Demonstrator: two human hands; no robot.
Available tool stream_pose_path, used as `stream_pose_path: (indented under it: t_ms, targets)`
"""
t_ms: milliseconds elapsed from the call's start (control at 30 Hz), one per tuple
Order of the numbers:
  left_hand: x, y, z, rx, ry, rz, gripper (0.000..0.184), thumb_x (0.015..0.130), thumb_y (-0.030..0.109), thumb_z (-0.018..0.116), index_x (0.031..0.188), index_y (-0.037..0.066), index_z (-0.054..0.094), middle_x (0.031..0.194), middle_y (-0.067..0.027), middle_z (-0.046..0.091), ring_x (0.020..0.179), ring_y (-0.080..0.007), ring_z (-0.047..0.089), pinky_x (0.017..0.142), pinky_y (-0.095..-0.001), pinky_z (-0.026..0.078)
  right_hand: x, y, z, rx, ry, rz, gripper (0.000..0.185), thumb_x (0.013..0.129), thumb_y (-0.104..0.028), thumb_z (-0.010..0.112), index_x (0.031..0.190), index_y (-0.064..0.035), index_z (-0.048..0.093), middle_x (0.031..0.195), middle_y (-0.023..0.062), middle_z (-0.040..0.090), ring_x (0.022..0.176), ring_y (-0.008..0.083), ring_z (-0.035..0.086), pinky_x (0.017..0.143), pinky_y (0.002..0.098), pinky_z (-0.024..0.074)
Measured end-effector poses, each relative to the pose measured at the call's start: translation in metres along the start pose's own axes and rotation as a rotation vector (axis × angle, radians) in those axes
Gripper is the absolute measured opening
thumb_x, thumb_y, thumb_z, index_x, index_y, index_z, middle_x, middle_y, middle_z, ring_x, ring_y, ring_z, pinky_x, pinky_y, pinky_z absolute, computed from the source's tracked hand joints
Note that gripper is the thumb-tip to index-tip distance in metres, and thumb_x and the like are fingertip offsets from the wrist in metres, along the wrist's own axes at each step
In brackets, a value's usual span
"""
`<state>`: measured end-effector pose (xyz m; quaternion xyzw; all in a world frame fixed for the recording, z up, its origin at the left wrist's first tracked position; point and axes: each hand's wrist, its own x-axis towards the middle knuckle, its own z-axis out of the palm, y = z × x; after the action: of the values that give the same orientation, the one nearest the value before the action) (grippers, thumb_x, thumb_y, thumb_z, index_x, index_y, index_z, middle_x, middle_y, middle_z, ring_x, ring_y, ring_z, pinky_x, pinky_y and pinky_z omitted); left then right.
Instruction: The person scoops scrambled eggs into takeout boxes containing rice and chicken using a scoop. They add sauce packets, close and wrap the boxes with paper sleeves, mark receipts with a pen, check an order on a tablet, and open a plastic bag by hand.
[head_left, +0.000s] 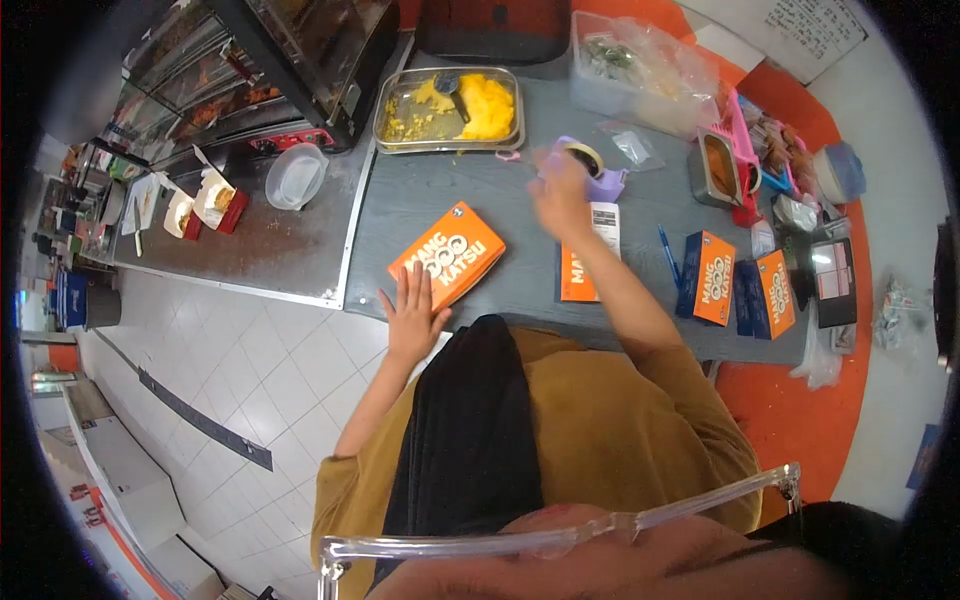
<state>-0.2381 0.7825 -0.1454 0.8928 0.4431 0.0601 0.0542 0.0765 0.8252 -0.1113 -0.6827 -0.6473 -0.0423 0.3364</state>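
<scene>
An orange box (481,246) lettered "MANG KATSU" lies closed and tilted on the dark table. My left hand (408,312) rests on its near left side, fingers spread. My right hand (562,197) is beside the purple tape dispenser (607,186), which holds a tape roll (585,158). Motion smears its fingers, so I cannot tell whether they grip anything. Below my right forearm is another orange box (574,280), partly hidden, with a white printed slip (606,222) at its far end.
A metal tray (386,140) holds yellow food and a black scoop (452,93). Two more orange boxes (714,270) (776,288) stand right, near a blue pen (668,255). A clear plastic bin (625,107) and a metal container (714,172) are behind. Left is a glass display case (290,60).
</scene>
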Motion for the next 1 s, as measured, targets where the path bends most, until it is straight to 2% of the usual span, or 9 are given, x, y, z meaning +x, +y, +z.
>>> stream_pose_path:
  t_ms: [133,200,300,367,533,633,800,900,1000]
  targets:
    - [0.009,0.056,-0.015,0.051,-0.049,-0.133,0.081,0.076,0.058,0.045,0.132,0.002,0.027,0.137,-0.0179,0.024,0.127,-0.0368,0.019,0.095,-0.0643,0.008,0.011,0.111,-0.040,-0.243,0.147,0.318,0.033,0.082,-0.030,0.049,0.096,-0.0028,0.058,0.110,0.0210,0.050,0.109,0.0351,0.041,0.085,0.0451,0.0360]
    - [0.033,0.073,-0.027,-0.108,-0.190,-0.250,0.090,0.070,0.063,0.051,0.133,0.004,0.026,0.133,-0.0223,0.027,0.126,-0.0377,0.021,0.096,-0.0637,0.006,0.020,0.144,-0.053,0.192,-0.592,0.648,0.023,0.082,-0.027,0.052,0.087,-0.0055,0.061,0.099,0.0153,0.053,0.095,0.0283,0.050,0.076,0.0449,0.0428]
    - [0.051,0.085,-0.007,-0.016,0.024,-0.208,0.081,0.070,0.057,0.054,0.134,0.015,0.028,0.138,-0.0231,0.015,0.124,-0.0447,0.017,0.094,-0.0656,0.007,0.023,0.143,-0.061,0.564,-0.616,0.895,0.023,0.082,-0.025,0.052,0.090,-0.0055,0.060,0.098,0.0123,0.054,0.087,0.0225,0.054,0.071,0.0443,0.0478]
    - [0.060,0.089,0.000,0.083,0.092,-0.220,0.069,0.072,0.049,0.055,0.133,0.029,0.029,0.142,-0.0195,0.005,0.122,-0.0507,0.014,0.093,-0.0670,0.006,0.020,0.148,-0.069,0.740,-0.565,0.897,0.023,0.081,-0.023,0.053,0.090,-0.0034,0.060,0.096,0.0114,0.055,0.084,0.0208,0.054,0.072,0.0440,0.0489]
    - [0.070,0.087,0.001,0.013,0.033,-0.290,0.068,0.068,0.042,0.061,0.130,0.031,0.035,0.141,-0.0145,0.014,0.120,-0.0481,0.019,0.093,-0.0629,0.016,-0.023,0.179,-0.065,1.457,-0.278,0.736,0.012,0.076,-0.012,0.056,0.076,-0.0001,0.056,0.095,0.0094,0.055,0.084,0.0210,0.056,0.068,0.0413,0.0515]
    - [0.066,0.089,-0.005,-0.058,0.253,-0.228,0.063,0.056,0.032,0.068,0.117,0.028,0.052,0.128,-0.0100,0.036,0.110,-0.0322,0.036,0.085,-0.0458,0.029,-0.041,0.195,-0.027,0.986,-0.134,0.689,0.013,0.077,-0.009,0.055,0.074,0.0031,0.058,0.086,0.0105,0.061,0.066,0.0219,0.059,0.065,0.0341,0.0511]
    - [0.058,0.107,-0.008,-0.262,0.443,-0.285,0.061,0.050,0.029,0.072,0.110,0.024,0.058,0.117,-0.0086,0.044,0.109,-0.0268,0.040,0.081,-0.0428,0.030,-0.042,0.134,-0.063,0.387,0.134,0.457,0.013,0.083,-0.008,0.051,0.089,-0.0020,0.061,0.073,0.0050,0.062,0.068,0.0112,0.058,0.057,0.0232,0.0451]
    - [0.059,0.142,-0.042,-0.241,0.496,-0.233,0.059,0.050,0.028,0.071,0.108,0.024,0.059,0.117,-0.0082,0.043,0.109,-0.0269,0.039,0.080,-0.0412,0.029,-0.049,0.029,-0.104,1.023,-0.259,0.309,0.025,0.082,-0.004,0.052,0.106,-0.0042,0.059,0.077,0.0036,0.059,0.066,0.0108,0.054,0.064,0.0230,0.0450]
    - [0.067,0.169,-0.071,-0.209,0.562,-0.148,0.059,0.050,0.028,0.071,0.108,0.024,0.059,0.117,-0.0077,0.043,0.108,-0.0274,0.039,0.080,-0.0404,0.029,-0.052,-0.029,-0.124,1.015,-0.342,0.178,0.050,0.081,-0.004,0.056,0.127,-0.0065,0.038,0.064,0.0025,0.055,0.057,0.0069,0.051,0.055,0.0210,0.0423]
